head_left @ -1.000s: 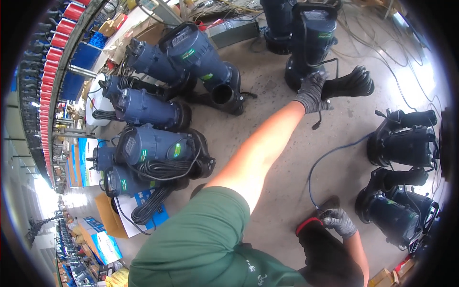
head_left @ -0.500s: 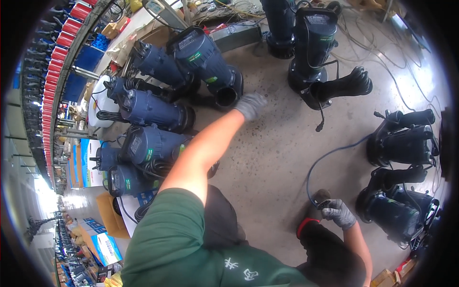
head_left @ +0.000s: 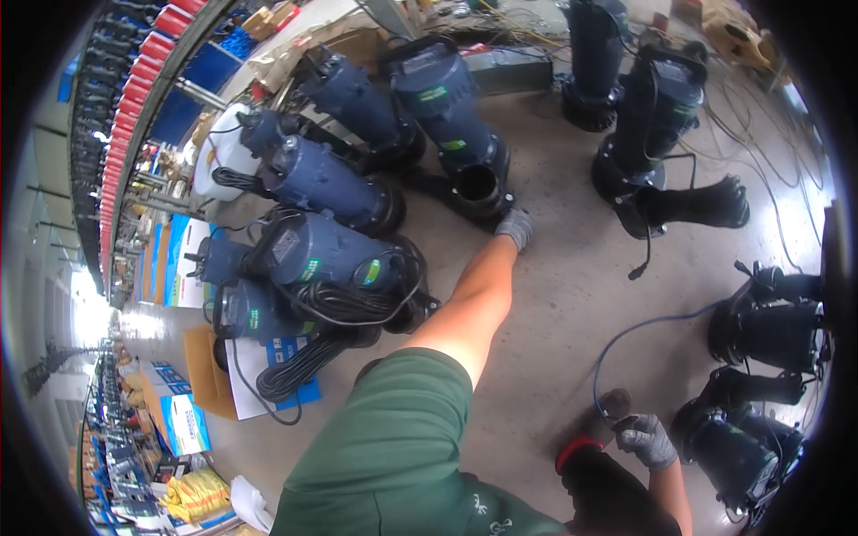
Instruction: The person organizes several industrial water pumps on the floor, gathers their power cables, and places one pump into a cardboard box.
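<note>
My left hand (head_left: 516, 230), in a grey glove, reaches forward to the rim of a dark blue submersible pump (head_left: 456, 112). Its curled fingers are against the edge of the round outlet flange (head_left: 478, 186), close to a bolt; what they hold, if anything, is hidden. Low on the right, my gloved right hand (head_left: 647, 441) is closed around the end of a thin blue cable (head_left: 617, 341), beside my shoe (head_left: 615, 404). From there the cable curves up and away to the pumps on the right.
Several more pumps (head_left: 326, 183) crowd the left side, with a coiled black cable (head_left: 308, 364) and an opened cardboard box (head_left: 207, 373). A pump with a black outlet pipe (head_left: 697, 204) stands far right, and others (head_left: 769, 338) lie nearer. Loose cables (head_left: 760, 147) trail over the floor.
My view has swung, so the pumps sit farther right in it. My left hand has drawn back from beyond the outlet to its flange edge. The right hand still grips the cable.
</note>
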Available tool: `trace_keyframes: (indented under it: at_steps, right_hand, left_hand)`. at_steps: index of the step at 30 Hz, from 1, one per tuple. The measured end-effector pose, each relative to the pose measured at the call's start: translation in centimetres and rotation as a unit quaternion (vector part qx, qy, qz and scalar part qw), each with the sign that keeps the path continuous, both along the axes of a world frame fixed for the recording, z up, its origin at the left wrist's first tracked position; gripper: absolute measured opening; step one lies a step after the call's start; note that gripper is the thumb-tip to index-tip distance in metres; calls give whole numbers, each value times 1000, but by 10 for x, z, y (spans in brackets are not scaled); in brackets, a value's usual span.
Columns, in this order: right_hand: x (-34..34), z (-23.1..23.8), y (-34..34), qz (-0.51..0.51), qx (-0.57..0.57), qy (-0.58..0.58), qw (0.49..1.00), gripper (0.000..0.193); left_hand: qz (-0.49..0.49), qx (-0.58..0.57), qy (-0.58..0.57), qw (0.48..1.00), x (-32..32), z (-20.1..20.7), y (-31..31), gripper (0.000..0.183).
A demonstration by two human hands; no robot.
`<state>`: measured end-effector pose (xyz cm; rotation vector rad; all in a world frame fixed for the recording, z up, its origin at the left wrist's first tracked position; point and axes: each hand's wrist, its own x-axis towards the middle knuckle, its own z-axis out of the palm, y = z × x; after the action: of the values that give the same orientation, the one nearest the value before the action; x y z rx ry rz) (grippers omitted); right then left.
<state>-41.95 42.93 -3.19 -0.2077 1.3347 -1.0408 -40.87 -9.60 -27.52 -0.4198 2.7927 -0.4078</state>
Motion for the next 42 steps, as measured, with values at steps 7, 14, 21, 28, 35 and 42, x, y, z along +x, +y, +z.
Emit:
trace_keyframes:
  at_steps: [7, 14, 21, 28, 35, 42]
  right_hand:
    - [-8, -9, -26, 12, -82, 49, 995, 52]
    - [-25, 9, -93, 45, -60, 98, 992, 48]
    - [-8, 65, -179, 177, -61, 217, 958, 30]
    - [14, 94, -215, 238, -30, 329, 914, 29]
    - [15, 76, -249, 176, -9, 225, 958, 37]
    - [14, 63, -245, 167, -64, 232, 956, 37]
  left_hand:
    - [-184, 114, -36, 975, 70, 31, 44, 37]
    - [130, 507, 231, 820, 116, 122, 104, 16]
    - [229, 811, 379, 382, 153, 251, 152, 20]
    - [206, 840, 357, 353, 177, 230, 125, 24]
    - [246, 787, 327, 462, 195, 240, 125, 27]
    - [221, 772, 248, 541, 193, 236, 129, 23]
